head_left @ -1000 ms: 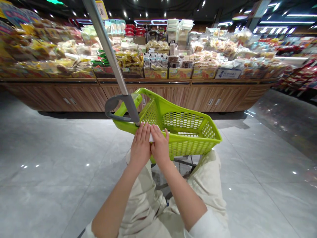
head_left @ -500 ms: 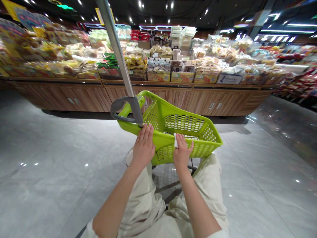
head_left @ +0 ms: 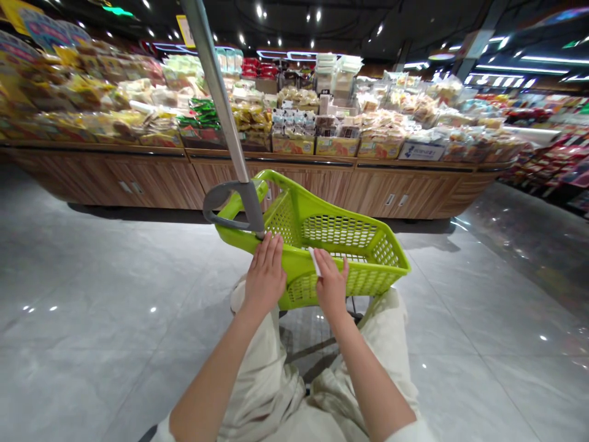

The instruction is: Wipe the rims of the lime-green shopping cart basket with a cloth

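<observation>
A lime-green plastic shopping trolley basket [head_left: 340, 228] with perforated walls stands in front of my knees. My left hand [head_left: 265, 275] lies with straight fingers over its near rim, just below the grey loop handle [head_left: 253, 209]. Farther right along the same rim, my right hand [head_left: 332, 283] presses a folded white tissue [head_left: 315, 262] against the plastic. Only the tissue's left edge shows; the rest is under the fingers. A metal pole [head_left: 223, 104] rises past the grey handle and leans up to the left.
Behind the basket runs a wooden display counter [head_left: 299, 178] heaped with packaged foods. Grey tiled floor [head_left: 115, 276] spreads on both sides. More goods [head_left: 547, 144] stand on the far right. My legs [head_left: 386, 344] flank the lower trolley frame.
My right hand has slid a little left along the rim with the tissue, closer to my left hand. The left hand stays in the same place on the rim.
</observation>
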A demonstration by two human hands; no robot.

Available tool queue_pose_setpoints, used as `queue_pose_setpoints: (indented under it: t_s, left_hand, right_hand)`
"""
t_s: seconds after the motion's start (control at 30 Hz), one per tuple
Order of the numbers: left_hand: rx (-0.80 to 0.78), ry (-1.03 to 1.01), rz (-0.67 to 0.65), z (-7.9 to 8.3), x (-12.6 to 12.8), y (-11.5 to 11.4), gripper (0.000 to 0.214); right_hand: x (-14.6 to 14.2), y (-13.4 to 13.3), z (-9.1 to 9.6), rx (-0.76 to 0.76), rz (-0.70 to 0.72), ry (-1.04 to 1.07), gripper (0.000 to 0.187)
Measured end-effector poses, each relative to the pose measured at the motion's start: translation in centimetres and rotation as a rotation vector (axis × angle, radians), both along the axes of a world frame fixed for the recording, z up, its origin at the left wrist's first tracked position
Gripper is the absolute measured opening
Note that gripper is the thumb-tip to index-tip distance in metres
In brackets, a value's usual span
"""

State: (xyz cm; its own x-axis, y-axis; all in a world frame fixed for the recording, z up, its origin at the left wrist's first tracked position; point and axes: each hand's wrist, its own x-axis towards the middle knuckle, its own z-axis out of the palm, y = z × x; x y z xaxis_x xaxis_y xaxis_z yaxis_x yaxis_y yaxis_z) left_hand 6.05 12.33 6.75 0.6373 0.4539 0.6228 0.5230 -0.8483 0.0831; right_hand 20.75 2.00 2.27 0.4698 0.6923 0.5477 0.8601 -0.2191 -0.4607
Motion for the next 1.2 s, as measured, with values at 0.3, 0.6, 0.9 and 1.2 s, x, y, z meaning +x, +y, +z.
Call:
queue_pose_setpoints:
  t_s: [0.3,0.6,0.9,1.2]
  left_hand:
    - [-0.008,0.004,0.005,0.1,0.0,-0.1,0.073]
    - [0.023,0.101,0.032,1.1,-0.4,-0.2,0.069]
    - [0.065,0.223,-0.017,2.4,-1.1,0.2,0.064]
    - [0.065,0.279,0.005,2.9,-0.9,0.1,0.057]
  right_hand:
    - [-3.4,2.7,1.8,0.019,-0.01,0.054,0.075]
    - [-2.6,1.7,1.3,0.015,0.089,-0.057,0.089]
    - [0.0,-0.4,-0.1,0.013,-0.134,0.039,0.079]
    - [-4.4,3.8,3.4,-0.004,0.142,-0.005,0.086]
